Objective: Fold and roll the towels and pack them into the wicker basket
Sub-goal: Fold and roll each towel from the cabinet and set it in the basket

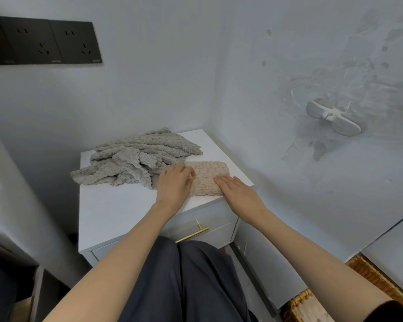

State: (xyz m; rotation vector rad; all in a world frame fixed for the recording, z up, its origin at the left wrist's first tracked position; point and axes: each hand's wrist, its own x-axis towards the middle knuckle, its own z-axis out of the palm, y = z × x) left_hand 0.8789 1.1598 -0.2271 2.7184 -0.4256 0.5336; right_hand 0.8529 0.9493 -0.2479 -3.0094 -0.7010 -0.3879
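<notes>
Nearest, low at the right, the woven brown wicker basket sits on the floor beside the person's knees, apparently so a finished roll can go straight in, though its inside is mostly cut off. On the near right corner of the white drawer cabinet lies the folded beige waffle-knit towel. The right hand lies flat with straight fingers on its right end, probably pinning the fold, while the left hand bends blurred fingers over its left end, perhaps starting the roll; whether it pinches cloth I cannot tell. Behind, the crumpled heap of grey fleecy towels waits near the wall, pushed back for working room.
</notes>
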